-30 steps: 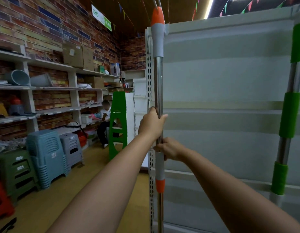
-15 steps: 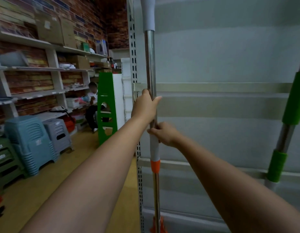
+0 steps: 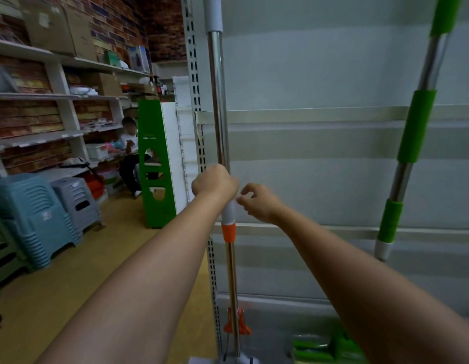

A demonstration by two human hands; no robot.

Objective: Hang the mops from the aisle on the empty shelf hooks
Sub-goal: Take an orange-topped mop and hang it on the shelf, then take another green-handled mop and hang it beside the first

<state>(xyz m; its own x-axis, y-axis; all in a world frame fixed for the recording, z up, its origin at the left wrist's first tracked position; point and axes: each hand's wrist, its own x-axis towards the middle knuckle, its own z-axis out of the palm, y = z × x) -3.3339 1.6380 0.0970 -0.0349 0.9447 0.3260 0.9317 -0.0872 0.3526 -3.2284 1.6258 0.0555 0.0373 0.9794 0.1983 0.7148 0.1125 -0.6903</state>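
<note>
Head view: the left hand (image 3: 215, 183) grips the orange mop (image 3: 219, 127) upright at the shelf's (image 3: 320, 61) left edge. The right hand (image 3: 259, 203), loosely curled, holds nothing. If the top, out of view, isn't hooked, letting go could topple it.

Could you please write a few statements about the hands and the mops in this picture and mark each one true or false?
1. The left hand grips the orange-and-white mop. True.
2. The right hand also grips that pole. False: it is off the pole, fingers loosely curled.
3. A green-handled mop stands to the right. True.
4. The stacked stools are on the right. False: they are on the left.
</note>
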